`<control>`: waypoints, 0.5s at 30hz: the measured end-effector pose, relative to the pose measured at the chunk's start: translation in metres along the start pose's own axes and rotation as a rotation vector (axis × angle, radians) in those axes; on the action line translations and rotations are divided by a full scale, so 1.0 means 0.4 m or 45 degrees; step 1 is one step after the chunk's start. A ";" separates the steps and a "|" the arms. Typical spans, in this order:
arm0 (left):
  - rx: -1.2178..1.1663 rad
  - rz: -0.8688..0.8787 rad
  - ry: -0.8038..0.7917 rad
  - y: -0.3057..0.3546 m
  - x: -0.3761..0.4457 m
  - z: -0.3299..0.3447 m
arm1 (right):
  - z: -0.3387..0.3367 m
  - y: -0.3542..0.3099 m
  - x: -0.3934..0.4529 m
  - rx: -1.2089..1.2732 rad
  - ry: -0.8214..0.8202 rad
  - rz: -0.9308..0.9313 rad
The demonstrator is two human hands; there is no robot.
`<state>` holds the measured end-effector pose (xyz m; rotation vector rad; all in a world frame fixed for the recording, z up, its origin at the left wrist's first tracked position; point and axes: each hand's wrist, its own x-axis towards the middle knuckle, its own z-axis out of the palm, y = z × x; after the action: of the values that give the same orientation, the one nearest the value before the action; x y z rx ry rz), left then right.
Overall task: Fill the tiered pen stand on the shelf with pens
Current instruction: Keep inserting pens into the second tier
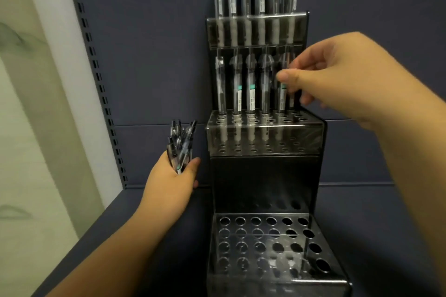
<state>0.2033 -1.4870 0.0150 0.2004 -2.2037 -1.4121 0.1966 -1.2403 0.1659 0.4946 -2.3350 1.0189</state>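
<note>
- A pale wall [36, 103] fills the 9 o'clock side of the view, and beside it a dark slotted upright [96, 67] runs from the top edge down to the shelf [386, 236].
- The left forearm comes in from 7 o'clock and angles up toward the centre; the left hand [171, 183] sits just left of the stand, thumb side toward the stand.
- Its fingers and thumb are curled round a bundle of pens [179, 144], gripping the lower ends, so the pens fan upward toward 12 o'clock out of the fist.
- The tiered pen stand [265, 176] stands on the shelf at the centre, against the dark back panel [149, 43], with three tiers stepping from 6 o'clock up to 12 o'clock.
- The bottom tier [265, 243] shows rows of open holes; the middle tier [253, 123] holds a back row of upright pens; the top tier [255, 29] holds another row.
- The right forearm enters from 3 o'clock and slopes up to the left; the right hand [337, 75] hovers at the right end of the middle tier.
- Its thumb and forefinger pinch the upper part of one pen [282, 96], which stands near upright with its tip at the tier's holes; the other fingers curl loosely behind.
</note>
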 end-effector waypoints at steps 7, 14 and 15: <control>-0.019 0.029 0.056 0.034 -0.014 -0.019 | 0.033 -0.091 -0.076 -0.196 0.167 -0.343; 0.135 0.293 0.074 0.072 -0.035 -0.046 | 0.181 -0.154 -0.156 -0.422 -0.026 -0.714; 0.095 0.313 0.080 0.081 -0.042 -0.047 | 0.194 -0.156 -0.162 -0.437 -0.011 -0.732</control>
<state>0.2317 -1.4813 0.0441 -0.0011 -2.1478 -1.1763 0.2546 -1.3319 0.1172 0.9510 -2.1143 0.3412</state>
